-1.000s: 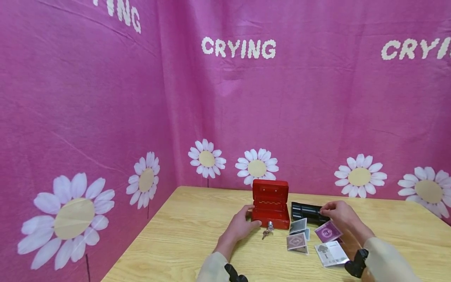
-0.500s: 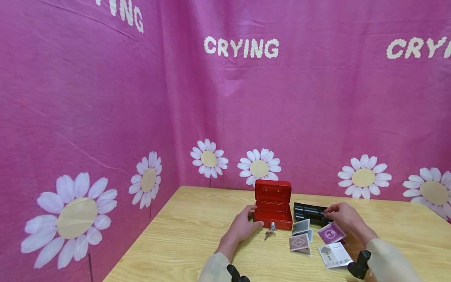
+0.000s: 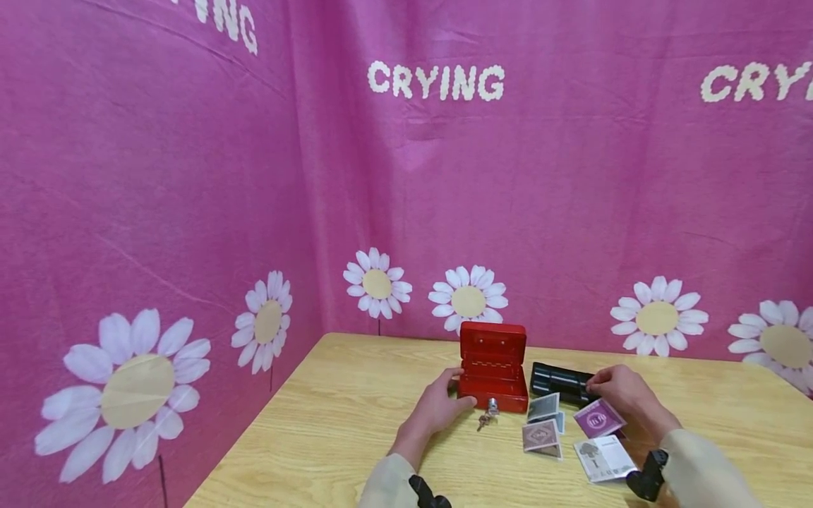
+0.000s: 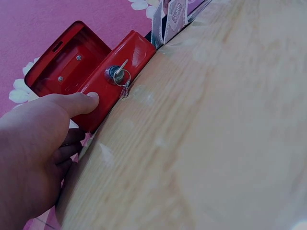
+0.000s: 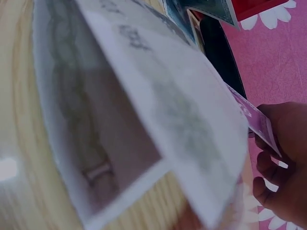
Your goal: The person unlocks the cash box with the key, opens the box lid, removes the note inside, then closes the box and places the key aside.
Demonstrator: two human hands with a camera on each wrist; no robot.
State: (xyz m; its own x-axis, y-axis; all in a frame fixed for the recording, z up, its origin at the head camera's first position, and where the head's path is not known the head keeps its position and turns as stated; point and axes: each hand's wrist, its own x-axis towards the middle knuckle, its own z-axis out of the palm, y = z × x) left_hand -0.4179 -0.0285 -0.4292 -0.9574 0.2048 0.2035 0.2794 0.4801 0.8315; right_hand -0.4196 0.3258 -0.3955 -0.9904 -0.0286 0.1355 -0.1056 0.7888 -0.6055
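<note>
A small red cash box (image 3: 493,395) stands with its lid raised, and a ring of keys (image 4: 125,86) hangs from its front lock. My left hand (image 3: 438,403) grips the box's left end, thumb on the front face and fingers around the side. Just right of the box lies a black ribbed tray (image 3: 559,381). At its right end, my right hand (image 3: 625,396) pinches the tray's edge between thumb and curled fingers; the fingertips are partly hidden in the right wrist view. In front of the tray stand folded banknotes, among them a purple one (image 3: 598,419) and a white one (image 3: 603,457).
A grey-blue folded banknote (image 3: 543,406) and a brownish one (image 3: 540,434) stand close to the box's front right corner. Everything rests on a wooden table (image 3: 330,423). A pink curtain with daisies (image 3: 552,176) hangs behind and to the left of the table.
The view has shifted slightly, so everything sits a little further right in it. Both hands keep their places on the box and the tray.
</note>
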